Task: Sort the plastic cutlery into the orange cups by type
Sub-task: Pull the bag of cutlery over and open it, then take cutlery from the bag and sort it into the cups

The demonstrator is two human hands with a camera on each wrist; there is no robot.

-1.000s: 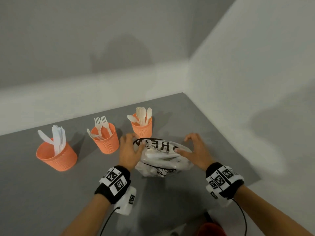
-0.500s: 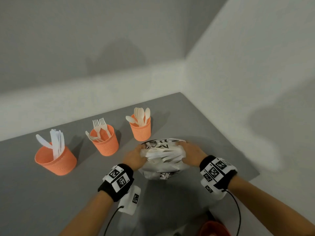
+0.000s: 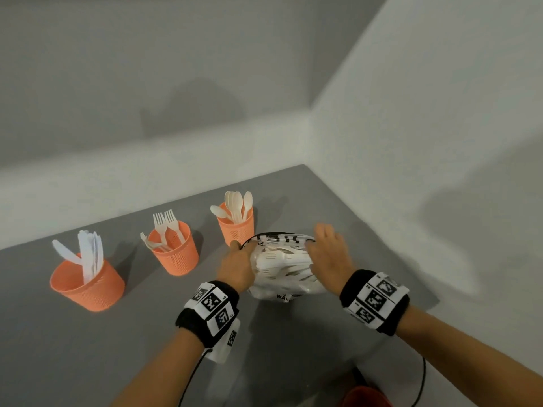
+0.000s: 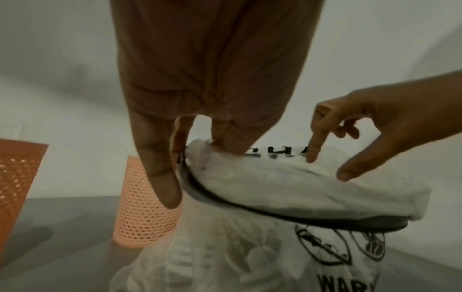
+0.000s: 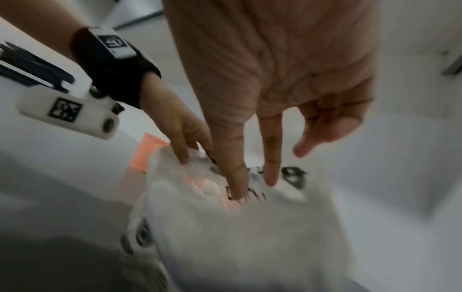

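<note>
A clear printed plastic bag [image 3: 283,267] full of white cutlery stands on the grey table [image 3: 88,353], just in front of the spoon cup [image 3: 236,229]. My left hand [image 3: 236,249] pinches the bag's dark left rim [image 4: 200,193] between thumb and fingers. On the bag's right side, my right hand [image 3: 320,240] has its fingers straight, and in the right wrist view its fingertips [image 5: 237,183] touch the top film. To the left stand the fork cup [image 3: 176,255] and the knife cup [image 3: 88,287], each holding several pieces.
White walls close the table at the back and on the right, where the tabletop ends in a corner. A red object [image 3: 367,396] shows at the bottom edge near my right forearm. Cables hang from both wristbands.
Half a second ago both hands squeezed the bag's sides. Now the right hand has let go and spread its fingers over the bag's top, while the left keeps its hold on the rim.
</note>
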